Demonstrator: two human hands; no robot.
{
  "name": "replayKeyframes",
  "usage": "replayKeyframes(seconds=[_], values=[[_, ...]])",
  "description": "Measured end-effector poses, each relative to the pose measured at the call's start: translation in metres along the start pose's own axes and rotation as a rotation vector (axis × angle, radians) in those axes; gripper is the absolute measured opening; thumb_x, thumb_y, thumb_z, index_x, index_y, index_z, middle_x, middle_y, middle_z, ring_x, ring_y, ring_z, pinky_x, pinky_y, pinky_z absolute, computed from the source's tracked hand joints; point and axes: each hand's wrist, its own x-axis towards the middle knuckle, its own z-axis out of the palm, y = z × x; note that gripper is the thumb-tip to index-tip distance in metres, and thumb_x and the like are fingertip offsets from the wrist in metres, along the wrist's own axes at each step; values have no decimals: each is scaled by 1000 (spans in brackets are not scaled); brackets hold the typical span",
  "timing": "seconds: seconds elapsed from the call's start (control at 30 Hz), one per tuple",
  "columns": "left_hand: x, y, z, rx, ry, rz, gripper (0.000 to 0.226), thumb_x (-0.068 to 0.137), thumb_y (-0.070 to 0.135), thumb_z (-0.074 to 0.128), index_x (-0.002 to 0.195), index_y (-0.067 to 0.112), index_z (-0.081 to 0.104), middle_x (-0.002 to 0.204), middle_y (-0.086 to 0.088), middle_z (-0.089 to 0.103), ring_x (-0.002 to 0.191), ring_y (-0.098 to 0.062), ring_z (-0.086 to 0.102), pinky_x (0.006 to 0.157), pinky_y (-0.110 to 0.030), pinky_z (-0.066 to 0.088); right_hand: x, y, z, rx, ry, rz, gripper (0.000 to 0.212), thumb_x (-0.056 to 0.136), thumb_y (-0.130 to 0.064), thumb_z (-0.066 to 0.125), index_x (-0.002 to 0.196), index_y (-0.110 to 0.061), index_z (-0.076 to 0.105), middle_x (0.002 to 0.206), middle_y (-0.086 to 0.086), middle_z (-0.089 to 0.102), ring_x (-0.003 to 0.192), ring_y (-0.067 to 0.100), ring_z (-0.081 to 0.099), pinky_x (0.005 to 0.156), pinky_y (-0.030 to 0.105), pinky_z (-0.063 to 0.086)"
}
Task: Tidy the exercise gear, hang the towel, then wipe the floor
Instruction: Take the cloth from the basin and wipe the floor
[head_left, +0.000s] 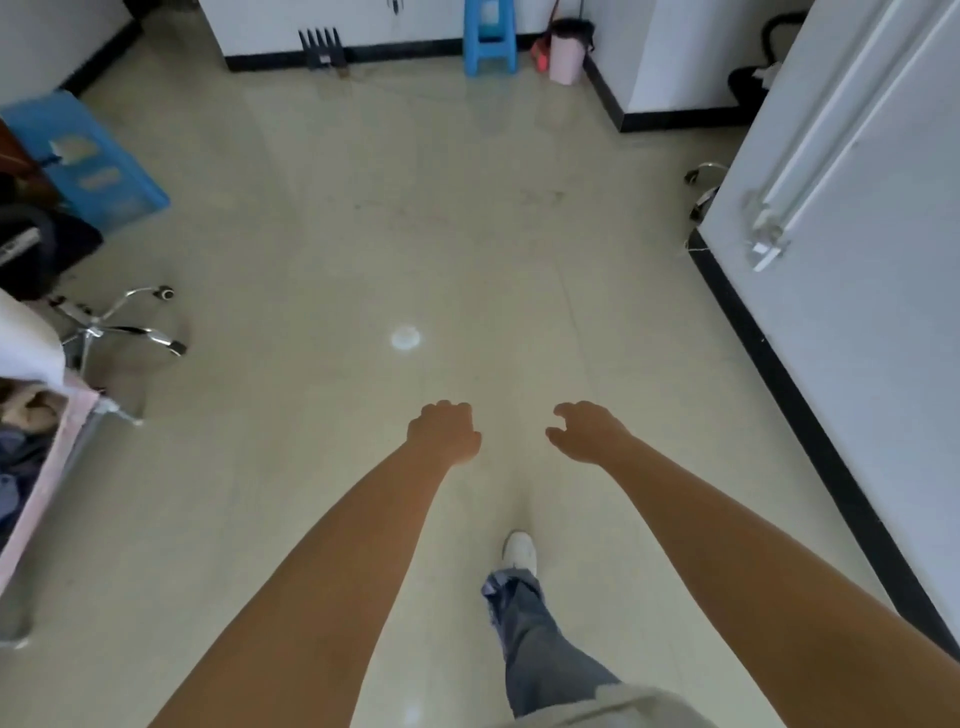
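Both my arms reach forward over the beige tiled floor (363, 234). My left hand (442, 432) is curled into a loose fist and holds nothing. My right hand (584, 431) hangs with its fingers loosely curled, also holding nothing. My leg in jeans and a white shoe (519, 552) steps forward below the hands. A faint brownish smudge (540, 196) marks the floor further ahead. No towel, cloth or exercise gear shows near my hands.
A blue plastic stool (489, 39), a pink bin (566, 54) and a dark pronged rack (322, 48) stand along the far wall. A blue crate (88, 161) and an office chair base (114, 327) sit at left. A white door (857, 260) stands at right.
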Motion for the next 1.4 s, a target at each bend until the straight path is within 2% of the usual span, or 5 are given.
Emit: replayKeyframes(seconds=[0.43, 0.73, 1.03, 1.17, 1.4], values=[[315, -46, -232, 0, 94, -105, 41, 98, 29, 39, 134, 10, 43, 134, -11, 46, 126, -27, 43, 100, -35, 40, 343, -87, -244, -46, 72, -147, 49, 97, -35, 39, 142, -14, 36, 143, 13, 40, 132, 31, 38, 108, 40, 36], [561, -96, -403, 3, 128, -87, 41, 98, 28, 39, 136, 13, 43, 135, -10, 45, 128, -26, 41, 101, -34, 38, 586, -151, -388, -84, 85, -115, 48, 97, -35, 39, 141, -15, 37, 143, 12, 40, 131, 30, 40, 106, 41, 37], [795, -101, -534, 17, 59, -25, 41, 97, 27, 40, 136, 13, 43, 138, -10, 43, 130, -26, 39, 103, -36, 37, 819, -147, -506, -33, 37, -54, 48, 97, -35, 40, 140, -14, 39, 143, 13, 42, 131, 30, 41, 107, 39, 37], [917, -94, -610, 14, 87, -31, 44, 97, 27, 40, 139, 13, 40, 140, -10, 42, 132, -27, 38, 104, -37, 37, 942, -144, -587, -40, 103, -85, 49, 97, -34, 42, 140, -12, 38, 143, 14, 41, 131, 30, 41, 107, 38, 37], [1095, -92, -745, 58, 98, -14, 46, 98, 30, 39, 141, 14, 37, 141, -10, 41, 131, -27, 38, 105, -39, 37, 1128, -154, -732, -32, 111, -107, 50, 97, -33, 41, 141, -11, 36, 144, 16, 39, 132, 32, 40, 108, 39, 36]])
